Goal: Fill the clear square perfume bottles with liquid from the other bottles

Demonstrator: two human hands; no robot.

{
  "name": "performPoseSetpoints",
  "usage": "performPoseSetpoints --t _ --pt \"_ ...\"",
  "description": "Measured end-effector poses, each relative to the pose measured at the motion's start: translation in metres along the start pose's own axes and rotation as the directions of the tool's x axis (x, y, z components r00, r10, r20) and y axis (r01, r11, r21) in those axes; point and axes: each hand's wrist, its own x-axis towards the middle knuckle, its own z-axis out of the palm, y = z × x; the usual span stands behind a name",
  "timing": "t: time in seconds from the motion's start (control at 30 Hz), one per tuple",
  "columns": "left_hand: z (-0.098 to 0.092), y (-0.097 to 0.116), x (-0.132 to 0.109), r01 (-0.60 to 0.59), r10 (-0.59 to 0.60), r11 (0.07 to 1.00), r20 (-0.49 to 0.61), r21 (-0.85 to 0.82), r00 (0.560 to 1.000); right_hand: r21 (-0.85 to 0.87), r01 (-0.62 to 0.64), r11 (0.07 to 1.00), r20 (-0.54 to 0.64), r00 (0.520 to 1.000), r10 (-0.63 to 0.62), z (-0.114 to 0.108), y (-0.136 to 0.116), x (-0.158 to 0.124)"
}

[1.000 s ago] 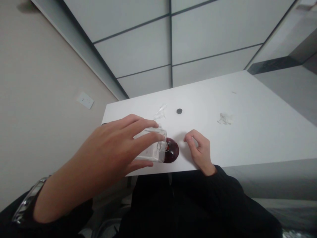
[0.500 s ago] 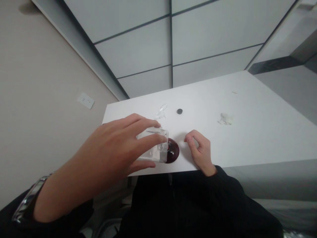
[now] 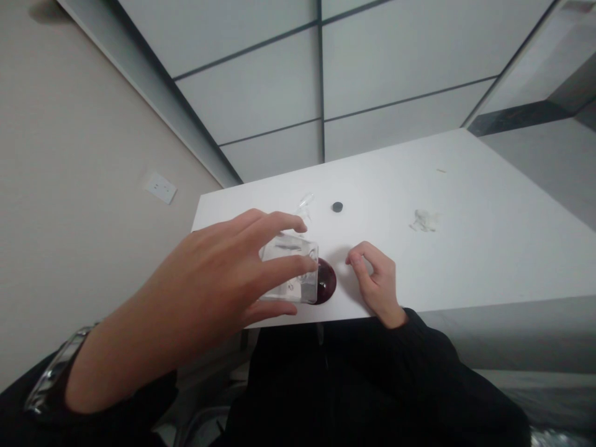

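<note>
My left hand reaches in from the left and grips a clear, square-sided container, with the thumb low and the fingers over its top. Right by the container's end is a glossy dark red, rounded thing, partly hidden behind it; its kind I cannot make out. My right hand rests near the table's front edge, to the right of the red thing. Its fingers are curled, thumb and forefinger pressed together, and whatever may be between them is too small to name.
On the white table lie a small dark grey disc, a clear see-through piece, a crumpled whitish scrap and a thin yellowish sliver. Panelled doors stand behind; a wall with a socket is at the left.
The clear container has tilted slightly in my left hand, and that hand's upper finger has straightened a little to the right. My right hand keeps its place.
</note>
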Motion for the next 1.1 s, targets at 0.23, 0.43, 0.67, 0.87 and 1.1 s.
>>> performPoseSetpoints --t 0.23,0.43,0.67,0.87,1.1 --pt "-0.002 0.002 0.002 -0.011 0.011 1.000 -0.008 -0.008 1.000 -0.006 -0.024 1.000 0.004 1.000 0.024 0.000 -0.002 0.000" --pt "0.001 0.003 0.005 -0.016 0.016 0.999 0.003 -0.038 1.000 0.003 -0.013 1.000 0.010 1.000 0.013 -0.001 -0.001 0.001" --pt "0.002 0.003 0.007 -0.031 0.030 0.998 -0.009 -0.056 0.999 -0.002 -0.015 1.000 0.014 1.000 0.015 -0.001 0.000 0.001" --pt "0.004 0.003 0.010 -0.037 0.037 0.998 -0.001 -0.047 0.999 -0.006 -0.018 1.000 0.018 1.000 0.018 -0.001 0.000 0.001" --pt "0.006 0.005 0.014 -0.053 0.053 0.997 -0.006 -0.058 0.999 -0.005 -0.028 1.000 0.028 0.999 0.028 -0.002 -0.001 0.001"
